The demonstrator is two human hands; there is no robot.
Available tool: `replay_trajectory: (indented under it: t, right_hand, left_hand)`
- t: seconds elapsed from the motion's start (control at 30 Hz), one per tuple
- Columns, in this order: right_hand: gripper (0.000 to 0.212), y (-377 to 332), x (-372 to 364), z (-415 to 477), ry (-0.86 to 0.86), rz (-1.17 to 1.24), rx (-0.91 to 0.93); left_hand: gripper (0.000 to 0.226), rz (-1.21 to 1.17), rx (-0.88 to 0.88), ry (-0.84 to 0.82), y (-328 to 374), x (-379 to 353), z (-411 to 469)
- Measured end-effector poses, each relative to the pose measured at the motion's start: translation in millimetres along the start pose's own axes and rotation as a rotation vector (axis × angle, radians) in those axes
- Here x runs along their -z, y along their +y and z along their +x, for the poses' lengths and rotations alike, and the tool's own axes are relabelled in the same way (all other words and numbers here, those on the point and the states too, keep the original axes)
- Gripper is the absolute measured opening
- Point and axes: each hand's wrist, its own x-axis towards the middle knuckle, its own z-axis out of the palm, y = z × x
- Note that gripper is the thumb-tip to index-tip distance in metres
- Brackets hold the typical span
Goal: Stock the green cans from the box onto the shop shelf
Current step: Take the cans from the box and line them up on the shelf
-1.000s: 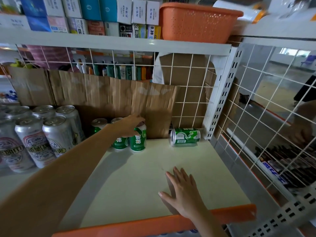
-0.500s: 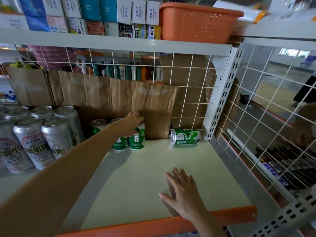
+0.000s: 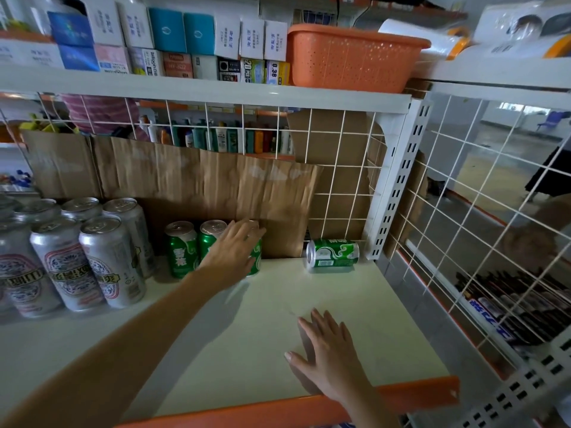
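Note:
Two green cans [image 3: 180,251] [image 3: 211,239] stand upright at the back of the cream shelf [image 3: 355,304], against brown cardboard. A third upright green can [image 3: 256,263] stands right of them, mostly hidden by my left hand [image 3: 233,250], which lies over its top and front with the fingers stretched out. Another green can [image 3: 333,253] lies on its side near the right back corner. My right hand [image 3: 324,353] rests flat on the shelf near the orange front edge. The box is out of view.
Several tall silver cans [image 3: 92,257] fill the shelf's left part. White wire mesh [image 3: 463,211] closes the right side and the back. An upper shelf carries small boxes and an orange basket [image 3: 352,57]. An orange rail [image 3: 278,409] runs along the front.
My left hand's fingers, curled over the third can's top before, now lie straighter across it. The right hand and the lying can have stayed in place.

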Motion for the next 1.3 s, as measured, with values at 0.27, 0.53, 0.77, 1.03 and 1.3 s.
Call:
replay_trajectory:
  t: [0.27, 0.53, 0.77, 1.03, 1.3]
  right_hand:
    - [0.119, -1, 3, -2, 0.009, -0.007, 0.008]
    - [0.112, -1, 4, -5, 0.041, 0.026, 0.023]
    - [0.075, 15, 6, 5, 0.302, 0.164, -0.075]
    - [0.075, 71, 63, 83, 0.392, 0.008, -0.126]
    - [0.085, 84, 83, 139, 0.214, -0.143, -0.040]
  left_hand:
    - [0.076, -0.214, 0.330, -0.357, 54, -20, -85]
    - [0.131, -0.283, 0.478, -0.365, 66, -48, -123]
    - [0.130, -0.278, 0.511, -0.348, 67, -50, -122]
    - [0.129, -0.291, 0.526, -0.342, 66, -50, -122]
    - [0.126, -0.288, 0.527, -0.359, 66, -46, -120]
